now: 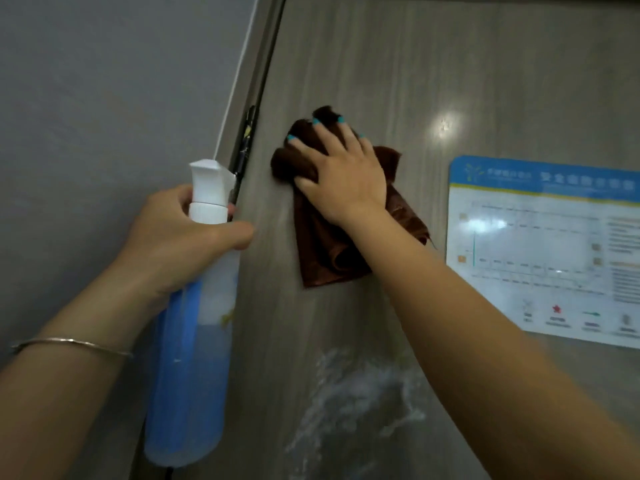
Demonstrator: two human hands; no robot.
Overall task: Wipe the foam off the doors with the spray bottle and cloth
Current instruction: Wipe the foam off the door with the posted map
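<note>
Head view: right hand presses a soft, limp brown cloth flat on the door above the foam, while left hand grips the light spray bottle by its neck.

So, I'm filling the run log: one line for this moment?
left hand grips spray bottle | right hand presses cloth on door | foam remains below

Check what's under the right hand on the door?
The right hand presses a brown cloth flat against the door. Whatever lies behind the cloth is hidden; white foam shows lower down.
</note>
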